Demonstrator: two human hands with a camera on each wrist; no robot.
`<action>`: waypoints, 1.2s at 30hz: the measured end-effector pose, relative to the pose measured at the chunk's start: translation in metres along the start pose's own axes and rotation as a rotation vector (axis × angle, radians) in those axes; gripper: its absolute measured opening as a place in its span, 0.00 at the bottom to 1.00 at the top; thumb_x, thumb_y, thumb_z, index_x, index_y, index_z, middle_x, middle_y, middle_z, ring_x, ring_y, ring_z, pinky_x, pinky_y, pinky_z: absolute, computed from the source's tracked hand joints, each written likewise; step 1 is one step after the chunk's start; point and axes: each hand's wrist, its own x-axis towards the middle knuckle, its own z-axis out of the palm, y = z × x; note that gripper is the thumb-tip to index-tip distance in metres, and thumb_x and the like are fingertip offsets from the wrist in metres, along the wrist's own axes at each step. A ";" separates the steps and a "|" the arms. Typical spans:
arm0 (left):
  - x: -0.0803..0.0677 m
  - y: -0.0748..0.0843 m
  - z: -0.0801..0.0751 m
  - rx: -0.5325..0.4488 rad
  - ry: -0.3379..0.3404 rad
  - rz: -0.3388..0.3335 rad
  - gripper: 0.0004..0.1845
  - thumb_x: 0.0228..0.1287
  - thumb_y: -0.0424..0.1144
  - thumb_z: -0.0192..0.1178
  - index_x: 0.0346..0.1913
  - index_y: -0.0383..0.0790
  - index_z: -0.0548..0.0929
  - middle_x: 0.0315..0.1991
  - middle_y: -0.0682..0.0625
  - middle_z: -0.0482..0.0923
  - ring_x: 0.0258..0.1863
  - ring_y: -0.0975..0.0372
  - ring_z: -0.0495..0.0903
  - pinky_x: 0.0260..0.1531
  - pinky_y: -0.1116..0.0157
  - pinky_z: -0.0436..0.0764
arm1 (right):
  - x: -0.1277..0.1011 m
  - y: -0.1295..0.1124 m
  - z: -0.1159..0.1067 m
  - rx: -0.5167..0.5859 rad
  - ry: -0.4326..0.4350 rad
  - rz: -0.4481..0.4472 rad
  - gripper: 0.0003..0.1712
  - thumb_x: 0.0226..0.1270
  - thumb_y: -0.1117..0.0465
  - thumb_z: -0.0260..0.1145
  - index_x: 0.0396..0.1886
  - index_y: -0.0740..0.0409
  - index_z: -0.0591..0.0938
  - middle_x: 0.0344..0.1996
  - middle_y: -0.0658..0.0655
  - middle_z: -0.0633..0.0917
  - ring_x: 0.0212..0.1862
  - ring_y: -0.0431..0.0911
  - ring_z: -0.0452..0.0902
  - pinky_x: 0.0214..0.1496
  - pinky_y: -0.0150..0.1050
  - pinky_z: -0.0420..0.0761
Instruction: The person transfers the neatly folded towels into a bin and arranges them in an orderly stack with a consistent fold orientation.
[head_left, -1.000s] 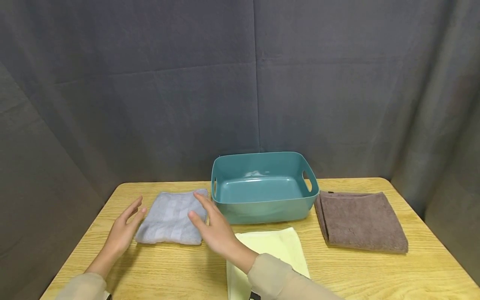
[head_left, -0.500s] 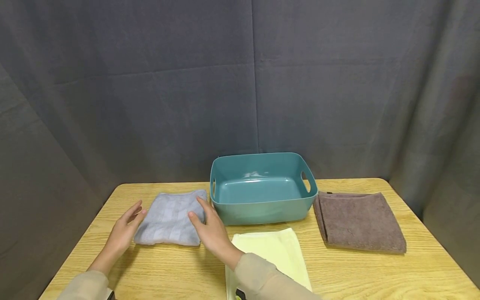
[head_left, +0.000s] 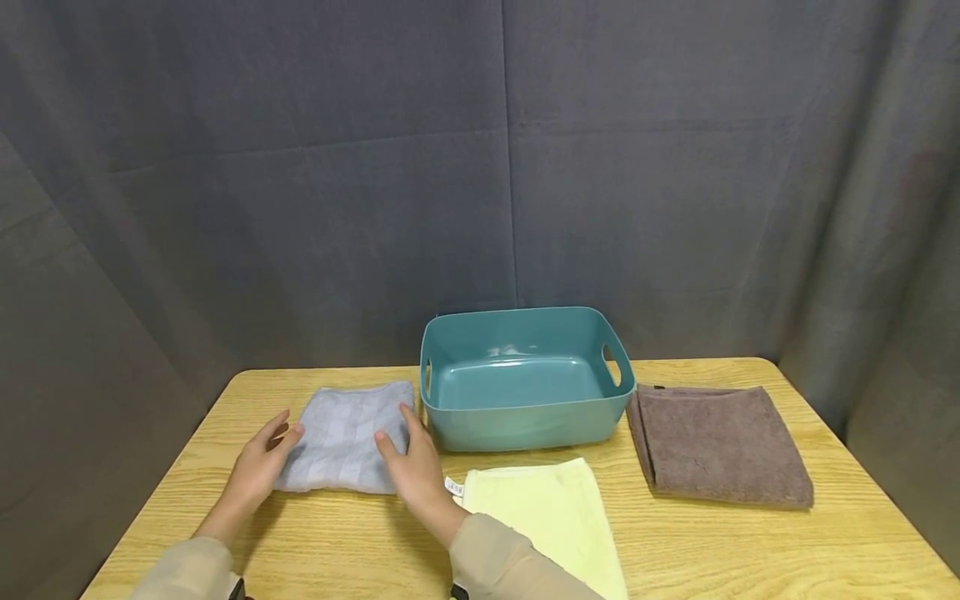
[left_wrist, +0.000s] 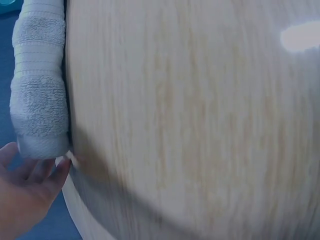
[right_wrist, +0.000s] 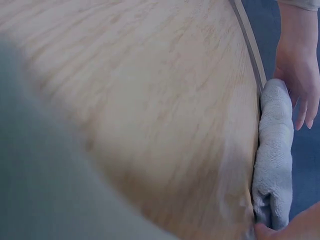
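Observation:
A folded light blue-grey towel [head_left: 341, 437] lies at the left of the table. At its left edge is my left hand [head_left: 255, 467], fingers loosely bent and fingertips touching or very close to the cloth. My right hand [head_left: 420, 479] is at the towel's right edge, its fingers along that side and the thumb on or just over the near corner. In the left wrist view the towel [left_wrist: 40, 95] shows its layered side, with the left hand [left_wrist: 25, 192] at one end. The right wrist view has a hand at either end of the towel [right_wrist: 274, 145].
Right of the towel stands a teal plastic bin [head_left: 525, 427] with cut-out handles and nothing inside. A pale yellow folded cloth [head_left: 547, 517] with a white tag lies before it, partly under my right forearm. A brown folded towel [head_left: 720, 446] lies at the right. Grey curtains [head_left: 375, 183] surround the table.
My right hand has lowered and come in to the towel's right edge. The left hand has shifted slightly right, closer to the left edge. The towel stays in place.

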 end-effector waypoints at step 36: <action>0.005 0.003 0.013 -0.057 0.040 -0.147 0.40 0.74 0.46 0.52 0.72 0.18 0.52 0.67 0.21 0.56 0.67 0.34 0.59 0.65 0.43 0.63 | 0.014 0.004 0.026 0.201 0.168 0.141 0.39 0.63 0.66 0.65 0.72 0.73 0.62 0.67 0.74 0.68 0.69 0.66 0.62 0.70 0.57 0.63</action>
